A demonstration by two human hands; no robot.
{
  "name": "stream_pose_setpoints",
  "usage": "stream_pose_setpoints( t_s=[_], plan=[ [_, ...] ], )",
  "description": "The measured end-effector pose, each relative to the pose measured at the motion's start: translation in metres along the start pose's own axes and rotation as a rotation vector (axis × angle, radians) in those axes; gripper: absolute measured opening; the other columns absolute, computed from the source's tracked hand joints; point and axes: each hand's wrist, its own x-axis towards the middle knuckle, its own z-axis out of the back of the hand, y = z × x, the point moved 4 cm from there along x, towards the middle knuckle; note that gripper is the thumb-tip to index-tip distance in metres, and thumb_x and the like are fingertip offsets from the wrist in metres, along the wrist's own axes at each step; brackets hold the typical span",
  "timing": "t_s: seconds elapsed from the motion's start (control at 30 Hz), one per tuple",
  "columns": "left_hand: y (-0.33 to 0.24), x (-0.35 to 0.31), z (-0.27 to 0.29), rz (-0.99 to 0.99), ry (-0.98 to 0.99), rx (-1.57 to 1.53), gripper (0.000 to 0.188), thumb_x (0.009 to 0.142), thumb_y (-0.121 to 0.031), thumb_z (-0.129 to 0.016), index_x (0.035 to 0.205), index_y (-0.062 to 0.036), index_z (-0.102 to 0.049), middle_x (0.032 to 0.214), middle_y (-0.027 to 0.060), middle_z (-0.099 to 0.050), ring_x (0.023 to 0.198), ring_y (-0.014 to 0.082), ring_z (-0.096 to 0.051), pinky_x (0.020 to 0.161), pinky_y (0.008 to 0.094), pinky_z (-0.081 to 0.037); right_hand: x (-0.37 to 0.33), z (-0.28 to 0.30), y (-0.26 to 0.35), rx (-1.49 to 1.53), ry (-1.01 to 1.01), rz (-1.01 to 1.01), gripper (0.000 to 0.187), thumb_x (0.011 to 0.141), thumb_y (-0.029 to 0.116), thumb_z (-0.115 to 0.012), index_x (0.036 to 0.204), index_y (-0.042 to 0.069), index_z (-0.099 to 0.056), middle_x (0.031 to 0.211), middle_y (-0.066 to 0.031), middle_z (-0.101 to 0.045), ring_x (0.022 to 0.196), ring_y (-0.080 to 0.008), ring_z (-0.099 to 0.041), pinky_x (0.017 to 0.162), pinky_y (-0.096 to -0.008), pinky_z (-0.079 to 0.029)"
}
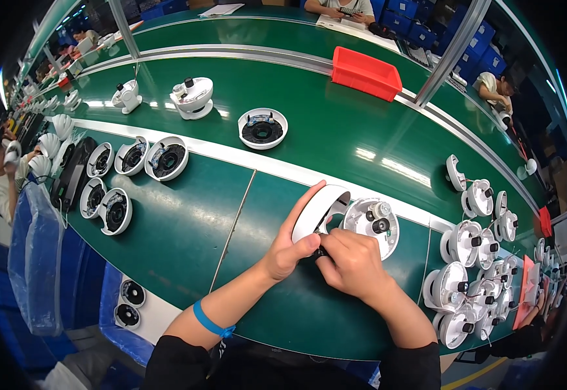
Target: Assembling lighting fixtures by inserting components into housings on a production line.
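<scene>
A white round cover (pixel 307 216) stands tilted on its edge in my left hand (pixel 285 255), its rim turned toward the right. The fingers go round its far side and the thumb presses at its near edge. My right hand (pixel 354 261) is closed at the cover's lower opening, its fingertips bunched beside a small dark part. What they pinch is hidden by the fingers. Just past the right hand lies a white round housing (pixel 391 242) with a clear-and-white cylinder and black round parts in it, partly covered by the hand.
Several white covers with black insides (pixel 167 159) lie at the left, and one cover (pixel 263 129) rests on the green belt. Two white units (pixel 193 97) stand farther back. A red bin (pixel 366 73) sits by the rail. White housings (pixel 451 286) crowd the right side. Other people work around.
</scene>
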Motion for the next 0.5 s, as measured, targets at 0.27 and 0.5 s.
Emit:
stream_pose_setpoints(
  t_s=[0.27,0.5],
  plan=[
    [0.001,0.0,-0.001,0.008,-0.005,0.094,0.107,0.088,-0.048,-0.074,0.165,-0.0028,-0.015,0.155,0.0155,-0.043,0.141,0.0233,-0.045,0.12,0.0391,-0.033,-0.001,-0.003,0.003,-0.136,0.038,0.076,0.019,0.072,0.01,-0.076,0.085,0.007,-0.062,0.074,-0.0059,-0.056,0.064,-0.024,-0.063,0.052,-0.0382,-0.05],
    [-0.003,0.001,-0.007,-0.002,-0.015,0.091,0.106,0.091,-0.051,-0.073,0.166,-0.0065,-0.014,0.157,0.0141,-0.04,0.145,0.0234,-0.04,0.119,0.0388,-0.031,0.001,0.001,-0.006,-0.02,0.013,0.032,0.017,0.075,0.005,-0.074,0.089,0.005,-0.065,0.079,-0.0077,-0.058,0.065,-0.026,-0.064,0.054,-0.0386,-0.052]
  ],
)
